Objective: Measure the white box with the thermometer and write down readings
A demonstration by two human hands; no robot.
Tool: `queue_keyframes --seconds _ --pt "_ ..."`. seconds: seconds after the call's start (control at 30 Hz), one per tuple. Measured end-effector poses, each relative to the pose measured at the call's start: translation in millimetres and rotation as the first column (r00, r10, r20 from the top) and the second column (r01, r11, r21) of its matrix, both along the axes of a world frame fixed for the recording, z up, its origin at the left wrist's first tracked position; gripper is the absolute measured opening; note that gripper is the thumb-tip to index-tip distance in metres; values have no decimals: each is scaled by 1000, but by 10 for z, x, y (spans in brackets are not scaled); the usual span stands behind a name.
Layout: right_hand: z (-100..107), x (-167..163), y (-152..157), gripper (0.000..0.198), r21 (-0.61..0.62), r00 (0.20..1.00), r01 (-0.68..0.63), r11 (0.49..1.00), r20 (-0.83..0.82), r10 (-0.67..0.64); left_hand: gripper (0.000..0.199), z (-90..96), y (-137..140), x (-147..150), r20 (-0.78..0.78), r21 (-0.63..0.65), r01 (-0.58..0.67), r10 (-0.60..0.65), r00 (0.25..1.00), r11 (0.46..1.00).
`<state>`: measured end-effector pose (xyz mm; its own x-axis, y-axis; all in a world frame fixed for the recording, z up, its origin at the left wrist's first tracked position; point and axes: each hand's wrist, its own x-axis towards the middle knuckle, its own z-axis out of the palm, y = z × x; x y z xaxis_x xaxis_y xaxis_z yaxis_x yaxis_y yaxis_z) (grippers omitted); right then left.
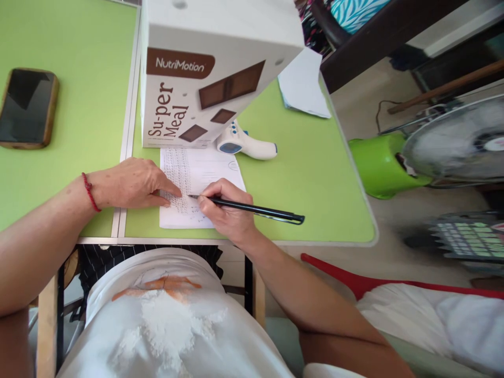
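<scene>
A sheet of paper covered partly with dense handwriting lies near the table's front edge. My right hand grips a black pen, its tip against the written part of the sheet. From the left, my left hand rests on the paper's left side, thumb and forefinger stretched out apart and holding nothing. A white box with brown print stands just beyond the sheet and hides its far edge. Beside that box, a white and blue infrared thermometer lies touching the paper's far right.
The green table has a metal-edged seam left of the box. A phone lies at the far left, and another white paper at the back right. Off the table's right side are a green bin and a fan.
</scene>
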<state>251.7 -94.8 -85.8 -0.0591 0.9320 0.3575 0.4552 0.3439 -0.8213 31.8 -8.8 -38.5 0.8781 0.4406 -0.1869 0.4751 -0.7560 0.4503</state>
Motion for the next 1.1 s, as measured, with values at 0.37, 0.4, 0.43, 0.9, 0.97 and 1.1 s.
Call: queue_keyframes --seconds 0.37,0.4,0.43,0.9,0.97,1.1 --pt "0 9 -7 12 -40 999 53 998 1 -53 29 -2 5 -16 7 0 -6 6 1000 1000" --pt "-1 10 -7 12 -46 999 53 998 7 -53 29 -4 6 -15 7 0 -6 6 1000 1000" --pt "0 10 -8 12 -50 999 48 998 13 -47 29 -5 7 -14 8 0 -4 4 1000 1000" --pt "14 0 -5 12 -61 999 39 997 32 -37 31 -14 13 -25 36 1 0 0 999 1000" --pt "8 0 -13 11 -51 998 57 997 12 -57 31 -6 11 -24 30 -6 -1 2 1000 1000" --pt "-3 4 -16 12 -17 998 67 998 -11 -67 31 1 10 -25 18 -14 -9 9 1000 1000"
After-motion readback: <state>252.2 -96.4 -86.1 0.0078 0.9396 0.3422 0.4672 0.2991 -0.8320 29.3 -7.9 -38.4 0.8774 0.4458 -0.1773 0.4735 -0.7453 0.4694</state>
